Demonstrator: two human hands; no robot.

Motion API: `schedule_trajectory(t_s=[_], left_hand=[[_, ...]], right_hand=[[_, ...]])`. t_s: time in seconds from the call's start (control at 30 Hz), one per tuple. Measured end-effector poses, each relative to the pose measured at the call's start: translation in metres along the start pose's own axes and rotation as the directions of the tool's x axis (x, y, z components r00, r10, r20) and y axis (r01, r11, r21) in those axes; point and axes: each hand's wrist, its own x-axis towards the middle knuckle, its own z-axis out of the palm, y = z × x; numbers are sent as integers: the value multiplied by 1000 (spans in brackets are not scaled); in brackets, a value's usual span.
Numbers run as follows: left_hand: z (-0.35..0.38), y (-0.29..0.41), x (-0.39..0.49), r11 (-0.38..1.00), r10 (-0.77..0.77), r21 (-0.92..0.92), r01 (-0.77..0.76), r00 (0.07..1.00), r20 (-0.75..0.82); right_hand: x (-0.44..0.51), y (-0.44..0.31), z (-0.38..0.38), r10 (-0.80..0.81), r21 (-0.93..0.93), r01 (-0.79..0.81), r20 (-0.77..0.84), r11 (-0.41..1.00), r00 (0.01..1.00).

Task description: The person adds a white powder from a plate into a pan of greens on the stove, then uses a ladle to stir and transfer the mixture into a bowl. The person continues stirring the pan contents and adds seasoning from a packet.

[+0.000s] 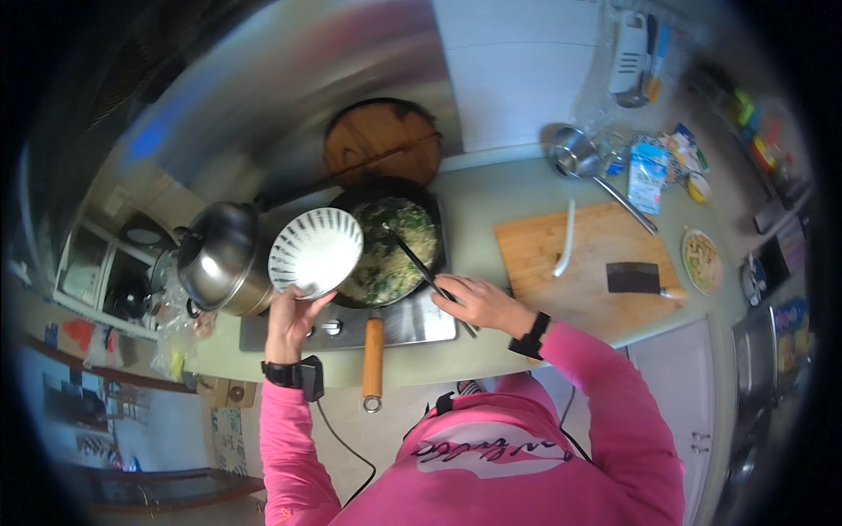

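My left hand [294,319] grips the lower rim of a white bowl with dark stripes [316,253], tilted beside and partly over the left edge of a wok. In my right hand [470,302] are dark chopsticks [421,266], their tips over the food. The black wok [431,204] sits on the stove [427,329], its wooden handle [373,358] pointing towards me. Inside it lies chopped pale food with green leafy bits [411,240]. Whether anything remains in the bowl I cannot tell.
Left of the bowl stands a lidded steel pot [220,256]. A round wooden lid [381,141] leans behind the wok. On the right, a cutting board [533,250] holds a cleaver [633,278] and a white-green stalk [566,240]. Beyond are a steel saucepan [573,152] and a plate of food [701,260].
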Motion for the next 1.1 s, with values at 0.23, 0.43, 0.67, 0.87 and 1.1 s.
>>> schedule_trajectory(t_s=[0.23, 0.43, 0.67, 0.87, 1.1], left_hand=[[-28, -4, -8, 993, 85, -80, -85, 996, 3], [-48, 11, -36, 947, -6, -321, -19, 997, -75], [70, -70, -54, 943, 195, 275, -186, 981, -5], [188, -157, -93, 694, 280, 678, -244, 958, 58], [283, -220, -148, 320, 370, 916, -241, 922, 114]], right_hand=[[-29, 6, -6, -60, -16, 61, 29, 998, 998], [-70, 4, -56, 114, 66, -111, -51, 992, 992], [-223, -2, -222, 901, 441, -808, -361, 391, 240], [-417, -19, -389, 652, -484, -863, -702, -144, 285], [-555, 52, -443, 796, -684, -516, -606, -515, 8]])
